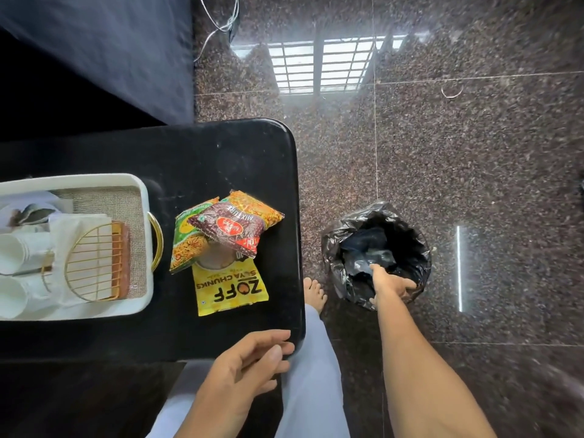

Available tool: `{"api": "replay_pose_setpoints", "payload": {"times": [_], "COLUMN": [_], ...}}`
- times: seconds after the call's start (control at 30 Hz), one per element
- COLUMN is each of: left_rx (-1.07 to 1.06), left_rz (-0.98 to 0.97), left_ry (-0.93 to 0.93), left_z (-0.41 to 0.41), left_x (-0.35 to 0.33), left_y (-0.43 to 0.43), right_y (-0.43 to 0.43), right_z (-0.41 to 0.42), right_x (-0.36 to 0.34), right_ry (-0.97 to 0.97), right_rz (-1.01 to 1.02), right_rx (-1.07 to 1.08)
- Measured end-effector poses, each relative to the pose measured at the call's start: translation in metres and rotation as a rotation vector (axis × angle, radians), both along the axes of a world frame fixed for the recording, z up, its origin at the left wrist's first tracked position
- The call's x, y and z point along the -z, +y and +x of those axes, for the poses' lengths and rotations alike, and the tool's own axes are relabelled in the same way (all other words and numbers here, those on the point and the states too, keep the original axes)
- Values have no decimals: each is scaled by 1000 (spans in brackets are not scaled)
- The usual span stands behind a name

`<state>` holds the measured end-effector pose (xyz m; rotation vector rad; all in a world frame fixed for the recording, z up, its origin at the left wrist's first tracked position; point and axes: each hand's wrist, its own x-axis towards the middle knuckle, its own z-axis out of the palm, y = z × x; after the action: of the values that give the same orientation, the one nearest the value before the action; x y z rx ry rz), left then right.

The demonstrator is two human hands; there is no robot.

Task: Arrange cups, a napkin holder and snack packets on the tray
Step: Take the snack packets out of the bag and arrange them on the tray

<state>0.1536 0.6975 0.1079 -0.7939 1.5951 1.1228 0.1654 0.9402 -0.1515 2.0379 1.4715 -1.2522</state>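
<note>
While I watched through the head camera, the white tray [143, 197] sat at the left edge of the black tabletop [221, 147], partly out of view. White paper cups [12, 251] crowded its left side, and a gold wire napkin holder [94, 263] stuffed with white napkins filled its right end. I judged the tray nearly full, so pushing anything more in could topple the cups.

Just right of the tray, the snack packets lay in a loose heap near the tabletop's right edge, none on the tray yet. There was a green packet [183, 245], a glossy maroon mixture packet [234, 229] on top, an orange one [262, 210] under it, and a flat yellow soya chunks packet [227, 289] at the bottom. A careless tug on one slick packet could drag the others over that edge.

The left hand [246, 361] rested at the near right corner, fingers loosely curled and empty. On the floor to the right, the right hand [392, 284] reached into a bin lined with black plastic [335, 248]. I could not tell whether it gripped anything.
</note>
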Motion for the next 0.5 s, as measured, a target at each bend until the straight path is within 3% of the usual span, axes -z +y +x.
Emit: {"api": "replay_pose_setpoints", "payload": {"times": [0.2, 0.37, 0.5], "left_rx": [34, -47, -130], "left_rz": [-28, -81, -83], "left_ry": [69, 197, 263], "left_z": [2, -9, -21], "left_x": [-11, -33, -58], "left_y": [-6, -27, -49], "right_y": [-23, -67, -112], "right_z": [-11, -21, -42], "right_x": [-40, -118, -181], "right_ry": [57, 437, 556], "right_rz": [95, 155, -43], "right_rx": [-201, -453, -405]}}
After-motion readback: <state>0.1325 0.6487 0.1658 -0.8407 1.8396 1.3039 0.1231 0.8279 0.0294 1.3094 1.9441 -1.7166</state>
